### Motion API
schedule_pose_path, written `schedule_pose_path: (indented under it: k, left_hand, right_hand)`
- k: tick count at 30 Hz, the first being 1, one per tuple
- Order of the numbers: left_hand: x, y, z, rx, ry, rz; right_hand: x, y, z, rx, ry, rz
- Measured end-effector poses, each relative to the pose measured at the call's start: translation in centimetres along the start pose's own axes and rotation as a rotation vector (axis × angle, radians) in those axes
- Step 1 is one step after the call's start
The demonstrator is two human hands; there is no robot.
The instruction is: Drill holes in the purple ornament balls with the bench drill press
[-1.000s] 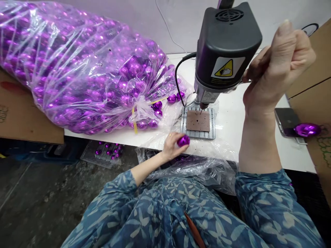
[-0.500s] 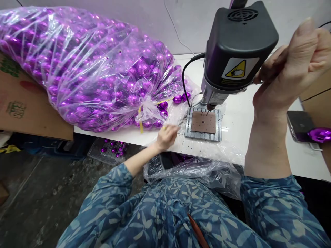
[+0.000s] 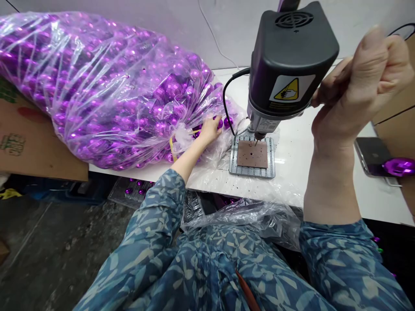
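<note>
A small bench drill point(image 3: 290, 60) stands on the white table point(image 3: 324, 172), its bit just above a brown pad on a grey slotted base point(image 3: 252, 156). My right hand point(image 3: 359, 90) is closed round the drill's lever, raised at the right. My left hand point(image 3: 210, 128) reaches to the mouth of a big clear bag of shiny purple balls point(image 3: 106, 86), its fingers curled on a loose purple ball point(image 3: 220, 123) there.
A phone point(image 3: 371, 155) with a purple ball point(image 3: 400, 166) on it lies at the right edge. Cardboard point(image 3: 29, 138) leans at the left under the bag. A crumpled clear bag point(image 3: 246, 214) hangs at my lap. A tray of purple balls point(image 3: 132, 188) sits under the table.
My left hand had a purple ball near the table's front edge, lowered it out of sight, then moved up to the bag's mouth. My right hand stays on the lever.
</note>
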State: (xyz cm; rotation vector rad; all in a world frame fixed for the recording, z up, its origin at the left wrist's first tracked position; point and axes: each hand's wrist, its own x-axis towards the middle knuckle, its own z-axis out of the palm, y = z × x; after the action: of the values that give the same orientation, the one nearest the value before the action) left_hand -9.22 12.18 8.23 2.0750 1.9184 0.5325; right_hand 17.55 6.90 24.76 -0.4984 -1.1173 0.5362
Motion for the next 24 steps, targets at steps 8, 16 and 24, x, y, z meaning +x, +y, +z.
schedule_pose_path:
  k: [8, 16, 24]
  left_hand:
    - [-8.0, 1.9, -0.7, -1.495, 0.073, -0.194]
    - [-11.3, 3.8, 2.7, -1.592, -0.178, -0.308]
    - [-9.5, 4.6, 6.5, -1.411, -0.067, -0.148]
  right_hand:
    - [0.1, 0.1, 0.2, 0.036, -0.003, -0.03]
    - [0.1, 0.3, 0.0, 0.036, 0.01, -0.002]
    - [-0.2, 0.1, 0.3, -0.005, 0.022, -0.003]
